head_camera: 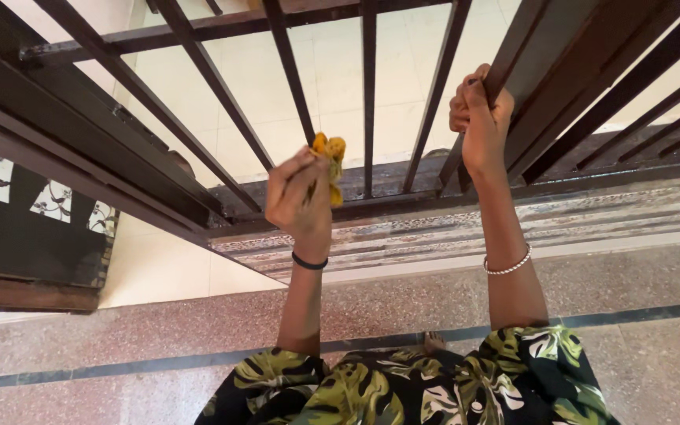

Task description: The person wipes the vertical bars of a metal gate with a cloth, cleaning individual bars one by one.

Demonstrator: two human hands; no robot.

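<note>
Wiping dark metal gate bars (368,94) | left hand (299,197) clenches crumpled yellow cloth (330,149) at bar | right hand (478,118) grips adjacent bar | next likely needs cloth pressed along bar.

Yellow cloth (330,161), dark brown bars (368,86)

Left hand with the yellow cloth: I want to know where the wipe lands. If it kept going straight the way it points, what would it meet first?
Most likely the dark vertical gate bar right in front of the yellow cloth held by the left hand; depth is unclear, so it may already be touching.
</note>
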